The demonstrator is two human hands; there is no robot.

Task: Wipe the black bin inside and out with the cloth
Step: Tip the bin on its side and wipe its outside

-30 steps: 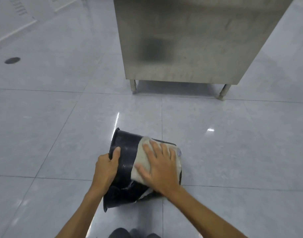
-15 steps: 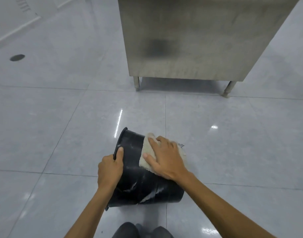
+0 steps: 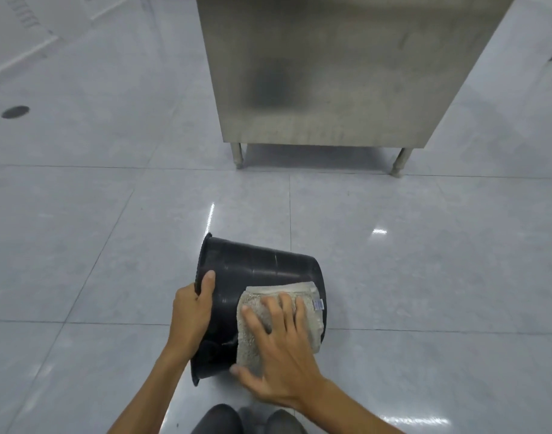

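The black bin [image 3: 256, 270] lies on its side on the tiled floor, its open rim facing left. My left hand [image 3: 191, 314] grips that rim, thumb on the outer wall and fingers hidden inside. A beige cloth [image 3: 312, 324] is spread over the near part of the bin's outer wall, close to the base. My right hand [image 3: 278, 361] presses flat on the cloth with fingers spread. The bin's inside is hidden from view.
A stainless steel cabinet [image 3: 331, 73] on short legs stands about one tile beyond the bin. A dark round floor drain [image 3: 15, 111] lies far left. My dark shoes [image 3: 246, 419] are at the bottom edge, just behind the bin. Glossy grey tiles surround everything.
My right hand has slid the cloth from the far side of the bin's wall back toward me, to the near part by the base. The left hand keeps its grip on the rim.
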